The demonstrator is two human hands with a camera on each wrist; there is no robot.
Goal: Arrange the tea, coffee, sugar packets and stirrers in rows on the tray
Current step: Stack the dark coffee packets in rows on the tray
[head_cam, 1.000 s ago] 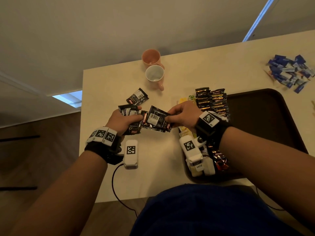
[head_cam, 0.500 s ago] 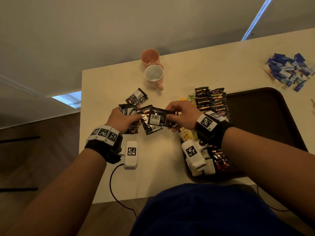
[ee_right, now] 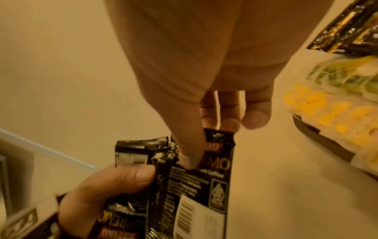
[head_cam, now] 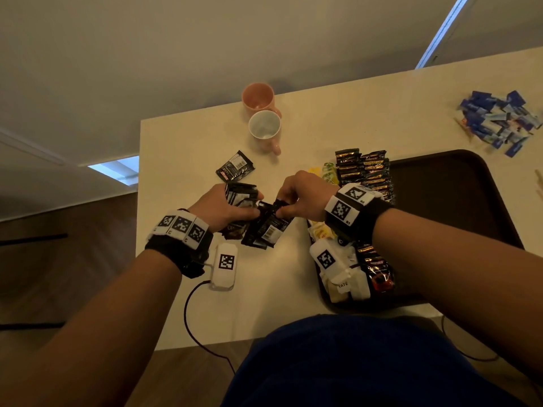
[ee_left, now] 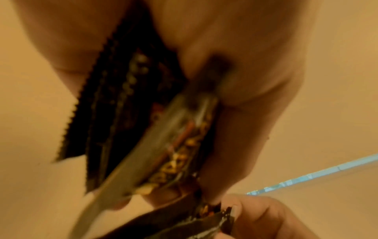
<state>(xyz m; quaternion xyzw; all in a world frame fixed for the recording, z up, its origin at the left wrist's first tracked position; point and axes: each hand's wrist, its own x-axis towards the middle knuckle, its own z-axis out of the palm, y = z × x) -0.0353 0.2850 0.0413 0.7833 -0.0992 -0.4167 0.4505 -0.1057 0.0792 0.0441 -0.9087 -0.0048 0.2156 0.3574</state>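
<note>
Both hands work above the table (head_cam: 308,118), just left of the tray (head_cam: 440,183); the left hand (head_cam: 223,208) grips a fanned stack of black coffee sachets (head_cam: 239,195), while the right hand (head_cam: 302,198) pinches 1 black sachet (ee_right: 204,181) by its top edge; best to square the edges before laying them beside the tray's coffee row (head_cam: 364,168); the sachets look glossy, crinkled, barcode-printed
</note>
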